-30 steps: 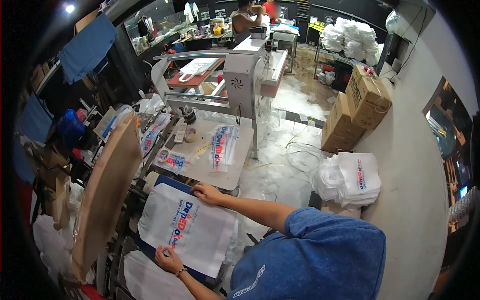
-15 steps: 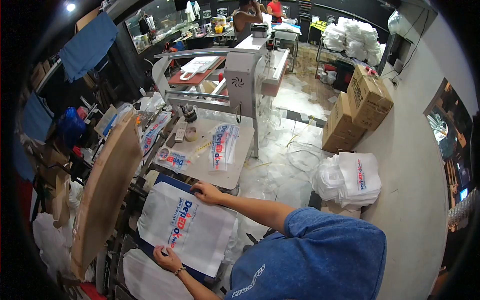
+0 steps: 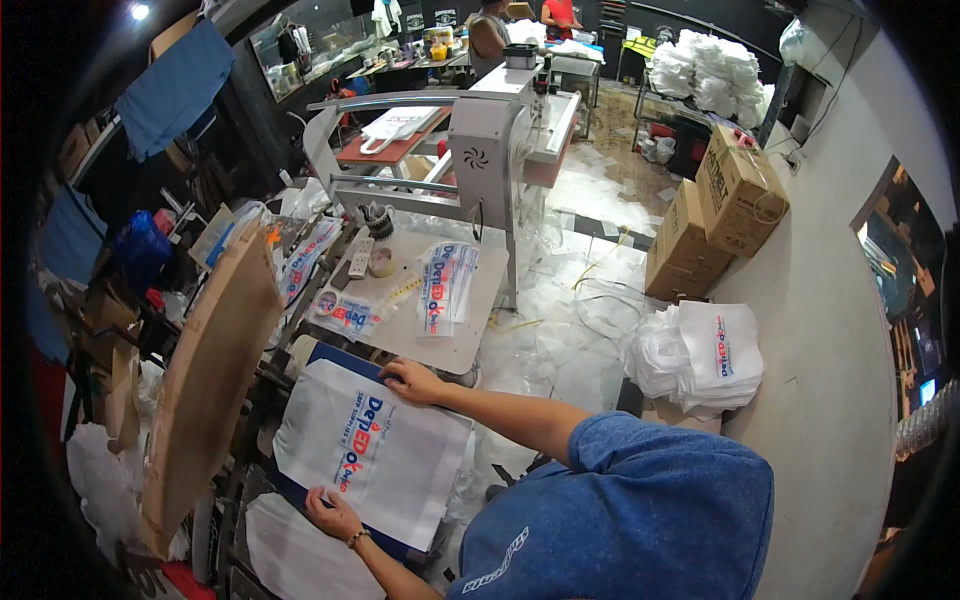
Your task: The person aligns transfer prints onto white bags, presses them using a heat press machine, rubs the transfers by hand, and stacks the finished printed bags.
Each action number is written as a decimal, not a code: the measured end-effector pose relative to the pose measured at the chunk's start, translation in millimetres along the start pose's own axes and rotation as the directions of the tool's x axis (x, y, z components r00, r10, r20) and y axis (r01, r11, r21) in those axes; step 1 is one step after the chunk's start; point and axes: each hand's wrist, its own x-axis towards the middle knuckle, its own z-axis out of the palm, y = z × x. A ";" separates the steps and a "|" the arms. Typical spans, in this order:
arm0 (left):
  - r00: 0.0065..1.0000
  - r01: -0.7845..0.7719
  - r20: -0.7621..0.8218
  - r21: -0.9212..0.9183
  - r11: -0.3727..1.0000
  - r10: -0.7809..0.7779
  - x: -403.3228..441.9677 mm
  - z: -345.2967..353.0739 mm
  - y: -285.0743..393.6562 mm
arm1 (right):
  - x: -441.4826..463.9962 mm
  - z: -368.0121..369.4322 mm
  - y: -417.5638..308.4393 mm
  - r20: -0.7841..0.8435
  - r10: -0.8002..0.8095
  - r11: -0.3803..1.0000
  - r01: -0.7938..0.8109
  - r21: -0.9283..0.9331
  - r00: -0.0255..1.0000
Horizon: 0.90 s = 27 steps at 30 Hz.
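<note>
A white fabric bag with blue and red printed lettering lies flat on a dark blue padded board. My right hand is at the bag's upper edge, its fingers bent and closed against the edge. Down at the bag's lower left edge, my left hand has its fingertips closed on the fabric; the exact grip is partly hidden. Another plain white piece of fabric lies below the board. Beyond my right hand, printed transfer sheets rest on a pale tabletop.
A large brown tilted panel stands to the left. Behind the tabletop rises a grey press machine. Stacked white printed bags and cardboard boxes line the right wall. Clear plastic covers the floor. Two people are at the back.
My hands stay at nearly the same spots on the bag. The view shifts slightly. At the back, one person's raised arm has come down and the person leans differently.
</note>
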 end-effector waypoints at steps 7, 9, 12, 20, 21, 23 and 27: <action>1.000 -0.007 0.009 0.026 1.000 0.007 -0.8 -0.9 3.9 | 0.0 2.1 1.8 -0.052 -0.036 0.999 0.037 0.016 0.998; 1.000 -0.014 0.005 0.037 0.999 0.014 -1.2 1.2 0.0 | -0.4 0.1 0.3 -0.004 0.002 1.000 -0.002 0.011 1.000; 1.000 -0.012 0.001 0.048 0.999 0.012 -1.1 2.0 -0.2 | 0.1 -0.5 -1.3 -0.008 -0.004 1.000 0.004 0.015 1.000; 1.000 0.004 0.027 0.046 0.999 -0.005 -0.4 2.2 -2.5 | 0.3 -2.0 -4.3 -0.002 0.000 1.000 0.000 0.012 1.000; 1.000 0.009 0.027 0.046 0.999 -0.010 -0.5 1.9 -1.6 | 1.0 -1.8 -3.7 0.001 -0.005 1.000 0.005 0.023 1.000; 1.000 0.015 0.025 0.046 0.999 -0.016 -0.8 1.6 -1.0 | 0.6 -4.1 -4.5 0.021 -0.003 1.000 0.003 0.015 1.000; 1.000 0.004 0.016 0.052 0.999 -0.005 -1.2 2.0 -1.9 | -2.5 -8.4 -12.0 0.046 0.022 1.000 -0.022 -0.016 0.999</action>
